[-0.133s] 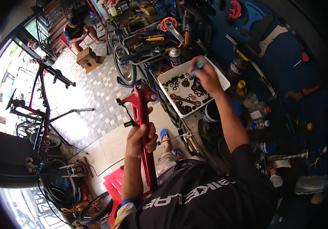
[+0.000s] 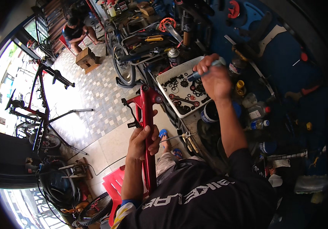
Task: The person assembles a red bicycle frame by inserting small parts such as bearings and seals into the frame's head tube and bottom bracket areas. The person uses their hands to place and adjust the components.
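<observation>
Upright in front of my body is a red bicycle frame part [image 2: 147, 110], with forked ends at its top and a black cable fitting on its left side. My left hand [image 2: 143, 142] is wrapped round its tube. Above the right edge of a white basket [image 2: 161, 81], my right hand [image 2: 216, 81] is closed on a blue-grey cylindrical thing [image 2: 206, 69] with a dark end. Motion smears that hand a little, and its exact kind is unclear. Inside the basket lie black rings, sprockets, small parts and a dark wrench [image 2: 186, 100].
A spray can [image 2: 173, 57] stands by the basket's far corner. Bottles [image 2: 259, 124] and tubs crowd its right. A red chair [image 2: 113, 185] is close on my left. A bike frame on a stand [image 2: 42, 99] is farther left. Another person [image 2: 76, 32] sits far back.
My right hand has shifted right with the blue-grey thing, which now points down to the left. The red frame part and my left hand have moved slightly right.
</observation>
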The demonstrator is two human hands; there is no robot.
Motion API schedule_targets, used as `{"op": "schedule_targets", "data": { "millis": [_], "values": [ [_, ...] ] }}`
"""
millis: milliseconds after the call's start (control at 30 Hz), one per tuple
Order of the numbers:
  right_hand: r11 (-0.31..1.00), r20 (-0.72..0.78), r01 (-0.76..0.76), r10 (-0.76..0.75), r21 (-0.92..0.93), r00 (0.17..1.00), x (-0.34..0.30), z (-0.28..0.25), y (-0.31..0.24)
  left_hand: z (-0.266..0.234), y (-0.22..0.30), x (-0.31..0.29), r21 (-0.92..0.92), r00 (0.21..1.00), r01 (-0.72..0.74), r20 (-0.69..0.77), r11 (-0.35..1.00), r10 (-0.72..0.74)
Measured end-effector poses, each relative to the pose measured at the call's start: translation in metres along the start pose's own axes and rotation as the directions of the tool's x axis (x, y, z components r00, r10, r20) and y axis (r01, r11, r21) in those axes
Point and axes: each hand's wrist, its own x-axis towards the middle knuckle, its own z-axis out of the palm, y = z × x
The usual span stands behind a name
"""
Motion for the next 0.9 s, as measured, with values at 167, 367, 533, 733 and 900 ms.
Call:
{"op": "schedule_targets", "data": {
  "millis": [167, 367, 533, 733, 900],
  "values": [
    [0.979, 0.078, 0.047, -0.063, 0.197, 0.995, -0.013, 0.066, -0.033, 0.010, -0.010, -0.009, 0.021, 0.999, 0.031, 0.026, 0.999, -0.031],
    [0.973, 0.143, 0.051, -0.085, 0.227, 0.986, -0.032, 0.090, -0.030, 0.024, -0.013, -0.016, 0.100, 0.999, 0.028, 0.015, 0.995, -0.029],
    [0.979, 0.155, 0.071, -0.102, 0.192, 0.983, -0.044, 0.099, -0.016, 0.030, -0.010, -0.019, 0.144, 1.000, 0.014, 0.005, 0.990, -0.015],
    [0.994, 0.212, 0.027, -0.049, 0.104, 0.976, -0.045, 0.099, -0.011, 0.032, -0.010, -0.022, 0.134, 1.000, 0.011, 0.002, 0.991, -0.011],
    [0.994, 0.210, 0.041, -0.061, 0.097, 0.976, -0.045, 0.096, -0.007, 0.033, -0.010, -0.022, 0.122, 1.000, 0.013, 0.010, 0.992, -0.014]
  ]
}}
